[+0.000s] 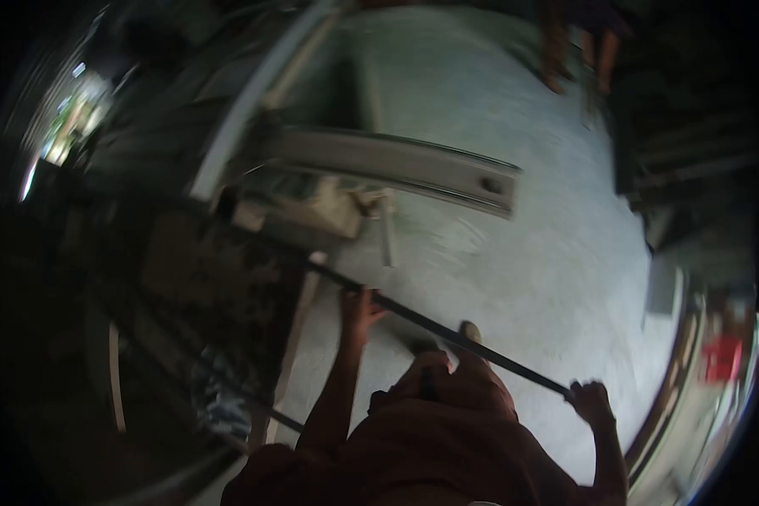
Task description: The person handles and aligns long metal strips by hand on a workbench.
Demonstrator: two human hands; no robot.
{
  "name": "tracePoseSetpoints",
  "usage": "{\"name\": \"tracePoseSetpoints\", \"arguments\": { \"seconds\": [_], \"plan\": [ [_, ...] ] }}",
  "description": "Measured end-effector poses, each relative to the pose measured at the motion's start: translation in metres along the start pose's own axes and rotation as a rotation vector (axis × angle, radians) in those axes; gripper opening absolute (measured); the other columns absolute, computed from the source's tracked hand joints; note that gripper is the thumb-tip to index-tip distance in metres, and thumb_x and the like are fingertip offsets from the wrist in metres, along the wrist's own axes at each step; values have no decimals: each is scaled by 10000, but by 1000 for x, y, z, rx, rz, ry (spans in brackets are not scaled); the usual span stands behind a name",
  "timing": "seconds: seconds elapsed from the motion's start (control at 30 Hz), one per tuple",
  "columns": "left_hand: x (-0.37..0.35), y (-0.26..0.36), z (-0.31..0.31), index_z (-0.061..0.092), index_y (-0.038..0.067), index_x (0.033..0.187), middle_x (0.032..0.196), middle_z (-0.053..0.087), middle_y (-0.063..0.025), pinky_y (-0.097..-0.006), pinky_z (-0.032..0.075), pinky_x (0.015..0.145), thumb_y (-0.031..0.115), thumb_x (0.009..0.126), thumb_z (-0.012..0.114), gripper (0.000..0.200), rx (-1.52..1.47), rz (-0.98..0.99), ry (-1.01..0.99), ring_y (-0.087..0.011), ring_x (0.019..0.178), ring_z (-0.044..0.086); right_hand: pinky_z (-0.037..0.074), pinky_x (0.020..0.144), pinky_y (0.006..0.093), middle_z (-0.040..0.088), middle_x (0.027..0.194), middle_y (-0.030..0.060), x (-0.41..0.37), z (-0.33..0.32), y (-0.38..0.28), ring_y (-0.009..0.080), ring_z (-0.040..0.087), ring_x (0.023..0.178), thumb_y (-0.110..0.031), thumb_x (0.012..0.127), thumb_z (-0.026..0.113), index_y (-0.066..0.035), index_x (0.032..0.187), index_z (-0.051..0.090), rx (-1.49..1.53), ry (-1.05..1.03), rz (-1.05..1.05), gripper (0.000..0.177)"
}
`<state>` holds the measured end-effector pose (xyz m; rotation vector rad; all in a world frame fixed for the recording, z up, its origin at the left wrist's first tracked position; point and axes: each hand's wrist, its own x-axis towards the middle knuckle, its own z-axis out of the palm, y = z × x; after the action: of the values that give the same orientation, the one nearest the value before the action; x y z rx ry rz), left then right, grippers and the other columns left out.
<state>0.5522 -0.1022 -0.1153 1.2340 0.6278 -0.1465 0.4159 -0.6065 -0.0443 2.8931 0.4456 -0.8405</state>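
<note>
A long, thin dark bar (pixel 464 339) runs slantwise in front of my body, from the upper left down to the right. My left hand (pixel 361 309) grips it part way along, with some fingers showing beside it. At its right end, my right hand (pixel 592 401) is closed around the bar. The bar's far left part fades into the dark, so where it ends is hard to see. What it is made of cannot be told.
A wide metal channel (pixel 396 160) juts out over the pale floor (pixel 514 261) ahead. A dark worktable or bench (pixel 219 278) stands on my left. Another person's legs (pixel 599 59) show at the far top right. A red object (pixel 721 360) lies among things on the right.
</note>
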Motion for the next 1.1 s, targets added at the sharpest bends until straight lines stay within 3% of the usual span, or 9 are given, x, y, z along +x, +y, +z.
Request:
{"name": "tracePoseSetpoints", "arguments": {
  "seconds": [0.1,0.17,0.23,0.27,0.37,0.63,0.73,0.83,1.1],
  "plan": [
    [-3,6,14,211,13,1091,881,484,-193,-358,542,459,273,831,540,493,-29,-6,183,-243,585,608,409,534,352,549,580,72,13,-10,13,208,550,553,-314,719,661,-78,783,521,-160,-21,-126,282],
    [1,6,15,217,1,1036,856,509,-194,-340,529,415,273,837,527,459,58,37,244,-252,531,611,453,608,447,587,734,219,25,-38,10,268,604,691,-509,828,444,-121,1004,575,-37,-308,-84,446],
    [-6,19,14,202,-35,1059,906,486,-216,-316,531,418,271,849,499,476,159,-10,191,-248,504,606,439,474,406,553,590,123,28,-45,10,266,573,552,-294,853,471,-114,808,529,-41,-95,-230,195],
    [-8,23,12,218,-45,1008,810,527,-195,-299,519,399,282,852,495,456,184,2,178,-236,462,591,428,455,410,537,556,107,32,-45,11,285,556,523,-282,850,474,-105,786,513,191,-172,-72,192],
    [-12,26,10,227,-36,966,631,546,-150,-297,506,379,299,854,498,445,233,33,161,-212,433,577,442,528,459,570,609,146,41,-58,16,334,574,594,-316,854,448,-75,854,509,-37,-262,-226,248],
    [-5,19,15,246,-58,901,537,535,-127,-296,478,327,283,858,492,422,330,135,232,-220,390,563,445,539,474,581,622,150,64,-51,31,354,581,617,-281,863,408,-56,906,482,-142,-404,-373,241],
    [-13,32,17,230,-77,931,537,536,-135,-298,485,336,286,861,484,448,230,61,217,-226,392,565,465,551,434,594,772,156,69,-58,30,331,591,651,-242,866,394,-49,860,505,-261,-505,-495,223],
    [-19,41,17,233,-13,920,650,533,-163,-311,506,373,289,856,502,409,282,-1,220,-225,449,586,469,594,378,594,842,120,75,-76,13,268,589,698,-218,870,413,-52,890,531,-151,-655,-357,205],
    [-16,32,16,232,-19,970,580,539,-169,-317,488,335,297,857,489,423,229,33,262,-237,415,576,465,617,342,595,845,101,107,-42,35,228,577,709,-279,860,448,-52,927,548,130,-923,-149,257]
  ]
}}
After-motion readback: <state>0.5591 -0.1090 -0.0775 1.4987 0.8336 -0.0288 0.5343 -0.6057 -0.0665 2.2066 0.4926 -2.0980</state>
